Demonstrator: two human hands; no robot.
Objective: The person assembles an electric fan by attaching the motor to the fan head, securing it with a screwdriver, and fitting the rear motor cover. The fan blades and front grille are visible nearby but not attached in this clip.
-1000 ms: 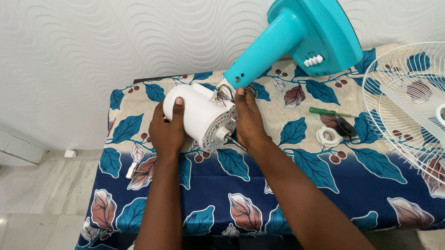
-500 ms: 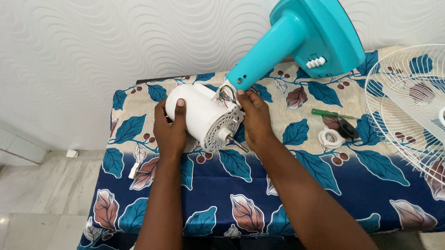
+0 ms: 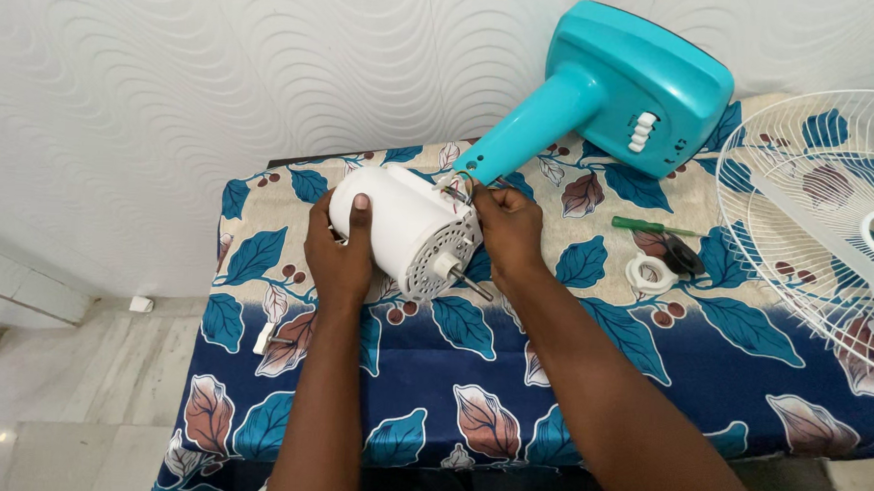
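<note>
A white fan motor housing (image 3: 399,224) lies on its side on the table, its perforated metal face and shaft (image 3: 460,276) pointing toward me. My left hand (image 3: 338,251) grips the housing's left side, thumb on top. My right hand (image 3: 506,234) holds the housing's right side, with its fingertips pinched at the coloured wires where the turquoise fan stand (image 3: 601,91) joins the motor. The stand's neck slants up to its wide base, which leans near the wall.
A leaf-patterned cloth (image 3: 599,361) covers the table. A green-handled screwdriver (image 3: 649,225), a black cap (image 3: 680,251) and a white ring nut (image 3: 647,272) lie right of my hand. A white wire fan guard (image 3: 822,203) sits at the far right. A small white part (image 3: 264,336) lies at the left.
The turquoise stand has tilted down and swung right, lying flatter. My right fingers have moved from the stand's joint onto the wires. My left hand has stayed on the housing.
</note>
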